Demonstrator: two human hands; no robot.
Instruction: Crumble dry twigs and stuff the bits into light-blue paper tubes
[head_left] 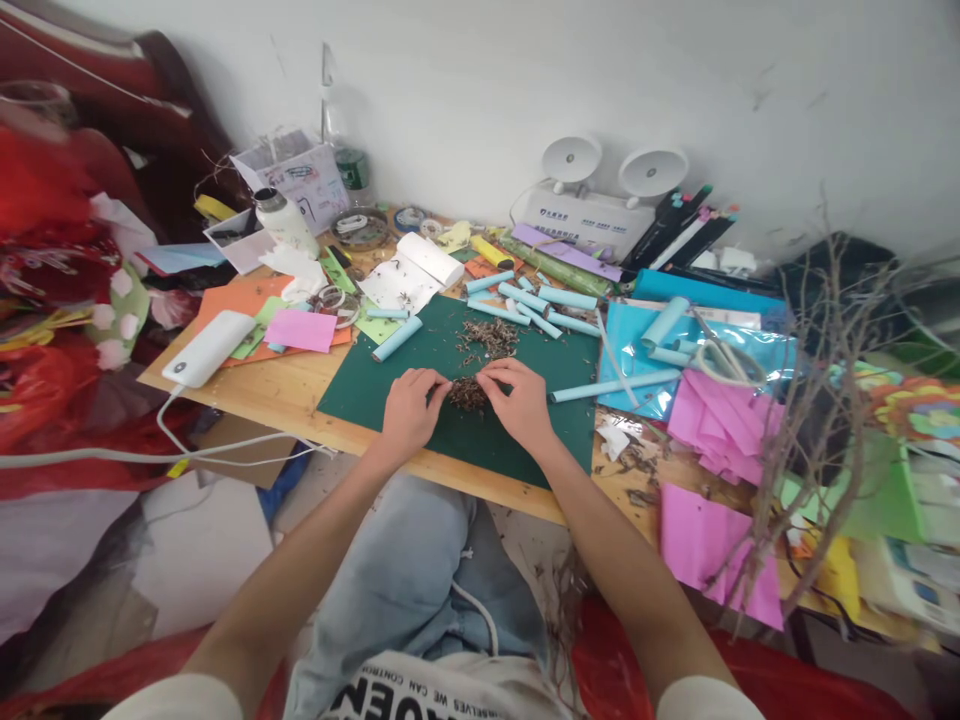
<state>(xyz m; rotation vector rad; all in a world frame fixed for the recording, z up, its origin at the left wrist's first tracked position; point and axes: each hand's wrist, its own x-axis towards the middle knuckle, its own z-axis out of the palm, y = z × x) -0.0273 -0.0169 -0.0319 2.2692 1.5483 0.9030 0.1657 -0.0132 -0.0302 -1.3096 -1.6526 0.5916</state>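
Observation:
My left hand (409, 408) and my right hand (520, 400) rest on a dark green cutting mat (360, 385) at the table's front edge. Between them lies a small heap of brown dried plant bits (469, 393). Both hands have their fingers curled in a pinch at the edges of this heap. A second, looser scatter of the same brown bits (491, 338) lies further back on the mat. Several rolled light-blue paper tubes (525, 300) lie along the mat's far edge.
A white power bank (208, 348) with a cable sits at the left. Pink paper sheets (716, 425) and bare twigs (817, 400) stand at the right. Scissors (720, 358) lie on a blue plastic sleeve (626, 335). A white twin-lamp box (585, 215), markers (686, 230) and tape rolls line the wall.

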